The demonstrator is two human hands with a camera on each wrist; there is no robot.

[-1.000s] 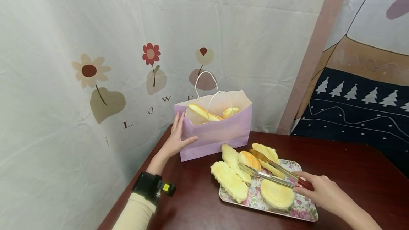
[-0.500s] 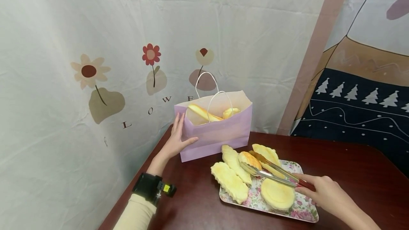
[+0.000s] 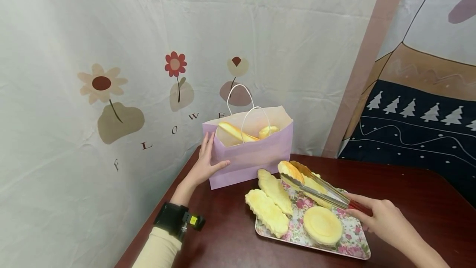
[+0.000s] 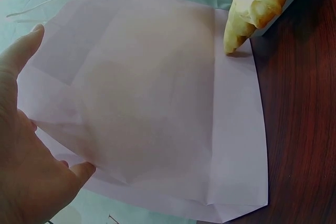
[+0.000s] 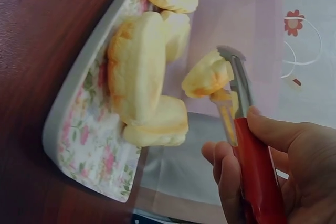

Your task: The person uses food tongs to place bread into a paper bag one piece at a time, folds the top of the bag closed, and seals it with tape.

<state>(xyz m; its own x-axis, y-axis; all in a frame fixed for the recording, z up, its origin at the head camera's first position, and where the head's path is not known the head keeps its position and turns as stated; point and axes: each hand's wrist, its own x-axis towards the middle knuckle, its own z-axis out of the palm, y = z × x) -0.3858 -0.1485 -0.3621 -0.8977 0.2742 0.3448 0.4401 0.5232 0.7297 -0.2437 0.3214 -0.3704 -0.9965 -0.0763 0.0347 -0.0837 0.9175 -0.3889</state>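
My right hand (image 3: 384,218) grips the red handles of metal tongs (image 3: 316,193). Between the tong tips is a small golden bun (image 3: 291,171), raised above the tray's far edge; the right wrist view shows the bun (image 5: 207,76) in front of the purple bag. My left hand (image 3: 203,164) touches the left side of the lilac paper bag (image 3: 256,156), thumb spread across its front and fingers along its side. A long bread stick (image 3: 236,130) and a rounded bread piece (image 3: 268,131) show inside the bag's open top. The bag's lower contents are hidden.
On a floral tray (image 3: 353,247) lie a round flat bread (image 3: 322,225) and several other breads. Two long pale breads (image 3: 267,212) overhang its left edge. A patterned cloth wall (image 3: 316,53) stands right behind the dark table (image 3: 219,235).
The tongs have lifted the golden bun off the tray, up and slightly away from me, with my right hand following. My left hand stays on the bag.
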